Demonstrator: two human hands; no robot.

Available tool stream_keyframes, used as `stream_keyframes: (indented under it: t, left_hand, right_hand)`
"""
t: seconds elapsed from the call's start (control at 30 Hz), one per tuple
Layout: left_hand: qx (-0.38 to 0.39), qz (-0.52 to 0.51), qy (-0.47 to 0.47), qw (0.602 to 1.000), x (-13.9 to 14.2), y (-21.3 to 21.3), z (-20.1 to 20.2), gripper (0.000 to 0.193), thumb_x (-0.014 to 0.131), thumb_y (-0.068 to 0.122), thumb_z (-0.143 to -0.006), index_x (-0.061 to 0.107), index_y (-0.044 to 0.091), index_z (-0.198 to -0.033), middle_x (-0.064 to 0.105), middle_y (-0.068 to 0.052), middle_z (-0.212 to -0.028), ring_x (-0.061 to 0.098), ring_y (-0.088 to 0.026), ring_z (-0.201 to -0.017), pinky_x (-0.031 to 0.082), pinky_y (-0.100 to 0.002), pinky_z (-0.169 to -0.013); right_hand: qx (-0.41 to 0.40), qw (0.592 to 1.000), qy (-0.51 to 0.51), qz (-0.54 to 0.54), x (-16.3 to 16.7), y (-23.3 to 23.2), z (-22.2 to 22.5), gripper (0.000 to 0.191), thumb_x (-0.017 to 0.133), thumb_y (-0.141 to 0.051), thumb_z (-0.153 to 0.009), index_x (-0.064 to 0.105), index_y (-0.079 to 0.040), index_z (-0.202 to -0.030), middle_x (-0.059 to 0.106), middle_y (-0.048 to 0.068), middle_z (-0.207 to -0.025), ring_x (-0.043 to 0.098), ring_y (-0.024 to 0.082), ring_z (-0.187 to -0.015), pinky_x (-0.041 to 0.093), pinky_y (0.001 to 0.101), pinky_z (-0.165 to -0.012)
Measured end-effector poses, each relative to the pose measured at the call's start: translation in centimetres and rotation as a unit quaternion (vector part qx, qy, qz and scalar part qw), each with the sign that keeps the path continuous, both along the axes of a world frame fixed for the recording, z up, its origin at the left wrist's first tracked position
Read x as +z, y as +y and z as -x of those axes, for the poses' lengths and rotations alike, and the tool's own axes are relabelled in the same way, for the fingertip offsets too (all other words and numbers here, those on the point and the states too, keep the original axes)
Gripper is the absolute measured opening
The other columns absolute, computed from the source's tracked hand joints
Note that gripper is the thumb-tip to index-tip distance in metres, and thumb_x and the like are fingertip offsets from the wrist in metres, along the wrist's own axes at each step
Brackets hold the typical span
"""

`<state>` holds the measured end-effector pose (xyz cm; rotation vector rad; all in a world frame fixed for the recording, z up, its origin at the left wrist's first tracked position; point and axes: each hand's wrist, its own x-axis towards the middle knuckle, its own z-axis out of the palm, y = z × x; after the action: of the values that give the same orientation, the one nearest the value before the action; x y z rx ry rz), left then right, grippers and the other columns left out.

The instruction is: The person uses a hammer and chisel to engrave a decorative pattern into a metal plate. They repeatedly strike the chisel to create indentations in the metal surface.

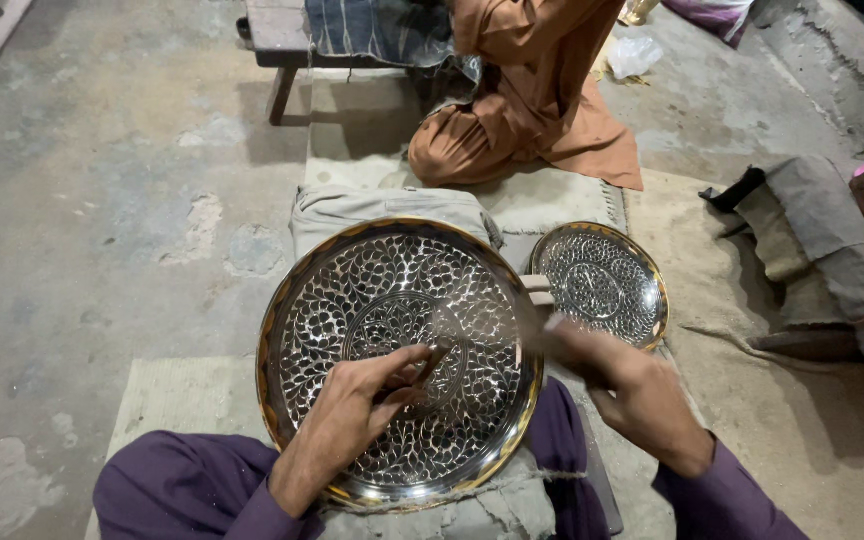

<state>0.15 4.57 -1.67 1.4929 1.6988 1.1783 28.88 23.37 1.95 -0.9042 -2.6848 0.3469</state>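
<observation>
Down over the lap we look, and the big engraved metal tray (pixel 392 330) fills the middle of the view — round, silvery, covered in a leaf pattern with a brassy rim, propped at a tilt on a grey padded cushion (pixel 472 505) between purple-clad knees. The left hand (pixel 352 420) comes up from the lower left, wrist bent, its back towards the camera, fingers curled tight around a thin dark tool (pixel 430 362) whose tip rests on the tray's face near the centre. That hand is closed on the tool, no question.

The right hand (pixel 617 385) comes in from the lower right in a purple sleeve, sitting just off the tray's right rim. It is blurred; the fingers look bunched around something pale and blocky (pixel 539 290), perhaps a mallet head, but the blur does not let me say what it is or how firmly it is gripped. The two hands sit apart, with the tray's right half between them.

Just beyond, a smaller engraved tray (pixel 602 283) lies flat on the mat — same pattern, same brassy edge. Further back, another person in orange-brown clothing (pixel 522 110) sits on the floor.
</observation>
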Motion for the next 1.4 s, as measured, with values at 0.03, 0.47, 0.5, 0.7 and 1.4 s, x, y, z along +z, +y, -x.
stream_keyframes:
  t: [0.03, 0.47, 0.5, 0.7, 1.4]
  left_hand:
    - [-0.005, -0.007, -0.007, 1.0, 0.0, -0.1, 0.0, 0.053, 0.073, 0.006, -0.084, 0.062, 0.017, -0.135, 0.081, -0.008, -0.104, 0.082, -0.02, -0.091, 0.066, -0.035, -0.08]
    - [-0.017, 0.022, -0.013, 1.0, 0.2, -0.3, -0.1, 0.05, 0.073, 0.006, -0.086, 0.063, 0.018, -0.134, 0.081, -0.008, -0.103, 0.082, -0.018, -0.088, 0.067, -0.033, -0.076]
    - [-0.017, 0.008, -0.016, 1.0, 0.2, -0.3, -0.1, 0.052, 0.072, 0.005, -0.085, 0.062, 0.018, -0.135, 0.081, -0.008, -0.104, 0.082, -0.018, -0.089, 0.067, -0.033, -0.077]
    - [-0.008, 0.014, -0.003, 1.0, 0.5, -0.3, 0.0, 0.054, 0.071, 0.003, -0.085, 0.063, 0.021, -0.136, 0.082, -0.007, -0.103, 0.082, -0.017, -0.088, 0.067, -0.032, -0.078]
    - [-0.007, 0.022, 0.007, 1.0, 0.0, 0.0, 0.1, 0.051, 0.072, 0.008, -0.085, 0.064, 0.019, -0.134, 0.081, -0.007, -0.101, 0.081, -0.018, -0.088, 0.066, -0.034, -0.079]
  right_hand:
    - [-0.009, 0.99, -0.105, -0.092, 0.0, 0.0, 0.0, 0.063, 0.072, -0.011, -0.089, 0.057, -0.032, -0.147, 0.076, 0.002, -0.088, 0.072, 0.019, -0.067, 0.063, 0.0361, -0.064]
    - [-0.001, 0.991, 0.119, 0.056, -1.1, -0.6, -0.8, 0.07, 0.067, -0.006, -0.085, 0.047, -0.027, -0.149, 0.073, -0.002, -0.092, 0.073, 0.016, -0.078, 0.06, 0.0339, -0.069]
    - [-0.016, 1.0, 0.018, -0.019, -1.0, -0.6, -0.9, 0.066, 0.068, -0.006, -0.085, 0.052, -0.031, -0.145, 0.075, -0.002, -0.092, 0.073, 0.017, -0.077, 0.061, 0.0348, -0.067]
    - [-0.004, 0.995, 0.101, -0.027, 0.3, -0.7, -0.7, 0.066, 0.07, -0.004, -0.081, 0.055, -0.022, -0.142, 0.075, 0.009, -0.111, 0.073, 0.023, -0.091, 0.061, 0.036, -0.077]
    - [-0.046, 0.998, -0.05, 0.008, -2.1, 0.5, -1.2, 0.051, 0.065, -0.01, -0.093, 0.062, -0.033, -0.139, 0.074, -0.004, -0.092, 0.071, 0.015, -0.073, 0.061, 0.0324, -0.064]
